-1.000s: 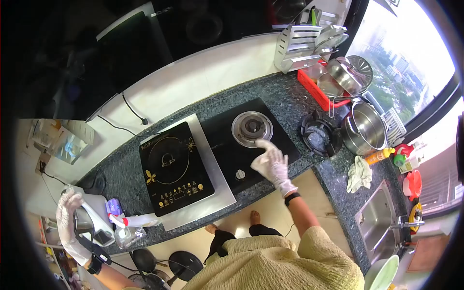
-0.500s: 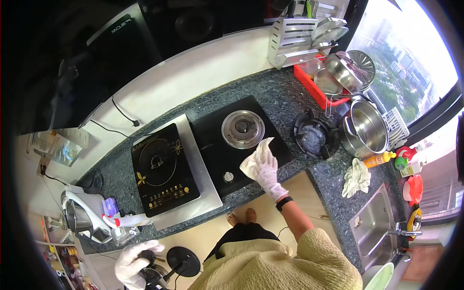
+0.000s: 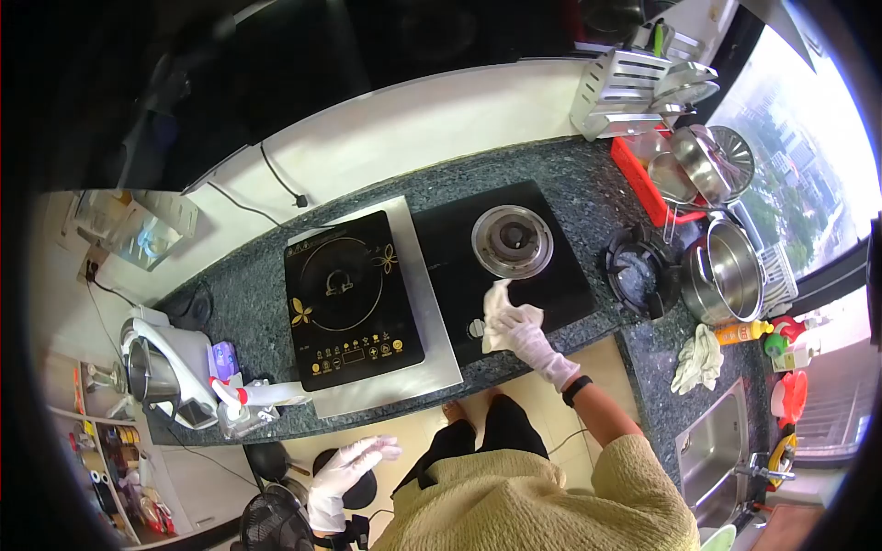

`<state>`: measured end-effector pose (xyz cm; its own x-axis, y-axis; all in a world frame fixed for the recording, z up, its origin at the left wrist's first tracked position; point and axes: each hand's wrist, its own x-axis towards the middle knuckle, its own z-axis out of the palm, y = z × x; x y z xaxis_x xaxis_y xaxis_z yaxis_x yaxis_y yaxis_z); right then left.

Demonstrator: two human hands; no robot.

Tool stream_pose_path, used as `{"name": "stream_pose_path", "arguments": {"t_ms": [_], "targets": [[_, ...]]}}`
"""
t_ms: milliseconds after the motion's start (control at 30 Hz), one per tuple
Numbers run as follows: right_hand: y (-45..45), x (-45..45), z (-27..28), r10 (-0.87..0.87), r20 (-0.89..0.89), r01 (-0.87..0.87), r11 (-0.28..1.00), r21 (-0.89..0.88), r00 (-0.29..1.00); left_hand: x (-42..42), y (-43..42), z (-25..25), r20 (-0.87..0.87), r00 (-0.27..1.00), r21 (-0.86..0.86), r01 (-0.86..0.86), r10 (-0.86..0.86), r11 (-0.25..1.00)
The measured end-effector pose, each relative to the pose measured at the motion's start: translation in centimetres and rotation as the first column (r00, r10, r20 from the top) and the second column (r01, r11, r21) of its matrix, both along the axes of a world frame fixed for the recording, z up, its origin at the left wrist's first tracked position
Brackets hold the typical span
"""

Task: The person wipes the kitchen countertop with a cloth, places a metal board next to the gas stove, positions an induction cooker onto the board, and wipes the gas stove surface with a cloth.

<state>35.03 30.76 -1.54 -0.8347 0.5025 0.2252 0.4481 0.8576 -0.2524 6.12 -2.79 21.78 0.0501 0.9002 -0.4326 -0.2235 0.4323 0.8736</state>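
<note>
My right hand (image 3: 540,347), in a thin white glove, presses a pale cloth (image 3: 501,317) onto the black gas hob (image 3: 560,303), just right of its knob (image 3: 476,328) and below the round burner (image 3: 513,241). The cloth is bunched under the fingers. My left hand (image 3: 347,470), gloved too, hangs in the air in front of the counter, its fingers stretched out and holding nothing. Left of the hob, a black induction cooker (image 3: 354,298) lies on a steel plate (image 3: 432,321).
A spray bottle (image 3: 262,395) and a white appliance (image 3: 175,363) stand at the left. On the right are a burner grate (image 3: 641,273), a steel pot (image 3: 726,275), a red basket (image 3: 638,179), another cloth (image 3: 698,360) and the sink (image 3: 712,441). Pans sit below the counter.
My left hand has come from the appliance at the far left to in front of the counter. My right hand with the cloth has moved closer to the knob. The view has shifted.
</note>
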Motion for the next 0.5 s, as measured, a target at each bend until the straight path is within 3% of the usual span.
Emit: {"name": "stream_pose_path", "arguments": {"t_ms": [33, 100, 167, 267, 300, 333, 367, 400, 433, 467, 500], "targets": [[0.9, -1.6, 0.1, 0.048, -0.01, -0.048, 0.999, -0.023, 0.999, 0.1, 0.3, -0.4, -0.042, 0.999, -0.108, -0.026, 0.021, 0.994], [3.7, -4.1, 0.9, 0.105, -0.046, -0.1, 0.99, 0.1, 0.993, 1.0, 0.9, -1.6, 0.003, 0.993, -0.104, -0.116, 0.117, 0.988], [6.8, -7.2, 0.1, 0.07, 0.042, -0.078, 0.971, 0.226, 0.997, 2.1, 2.5, -1.6, 0.007, 0.987, -0.116, -0.159, 0.161, 0.98], [10.4, -11.2, -0.8, 0.078, 0.084, -0.098, 0.956, 0.275, 0.993, 3.7, 4.0, -2.3, -0.01, 0.976, -0.13, -0.219, 0.22, 0.967], [12.3, -12.7, -3.7, 0.038, 0.174, -0.107, 0.905, 0.411, 0.984, 4.2, 4.2, -3.0, -0.014, 0.972, -0.124, -0.232, 0.233, 0.965], [12.6, -12.7, -5.3, -0.037, -0.131, 0.012, 0.982, -0.187, 0.991, 4.6, 4.1, -4.1, 0.01, 0.97, -0.101, -0.241, 0.243, 0.965], [13.0, -12.3, -6.1, -0.269, -0.316, -0.048, 0.688, -0.724, 0.91, 5.1, 4.1, -4.4, 0.003, 0.968, -0.113, -0.25, 0.252, 0.962], [12.3, -11.1, -4.7, -0.163, -0.271, 0.012, 0.875, -0.483, 0.949, 5.7, 4.0, -4.6, -0.003, 0.965, -0.126, -0.261, 0.262, 0.957], [10.4, -8.8, -1.7, -0.076, -0.193, 0.038, 0.98, -0.194, 0.978, 6.3, 3.8, -4.8, -0.008, 0.963, -0.143, -0.269, 0.271, 0.952], [8.6, -6.6, 0.9, -0.017, -0.092, 0.028, 0.993, 0.116, 0.996, 6.8, 3.5, -5.3, -0.003, 0.951, -0.169, -0.306, 0.31, 0.937], [7.4, -4.9, 1.3, 0.009, -0.14, 0.025, 0.971, 0.239, 0.99, 7.3, 3.4, -5.5, 0.007, 0.936, -0.188, -0.344, 0.352, 0.92]]}}
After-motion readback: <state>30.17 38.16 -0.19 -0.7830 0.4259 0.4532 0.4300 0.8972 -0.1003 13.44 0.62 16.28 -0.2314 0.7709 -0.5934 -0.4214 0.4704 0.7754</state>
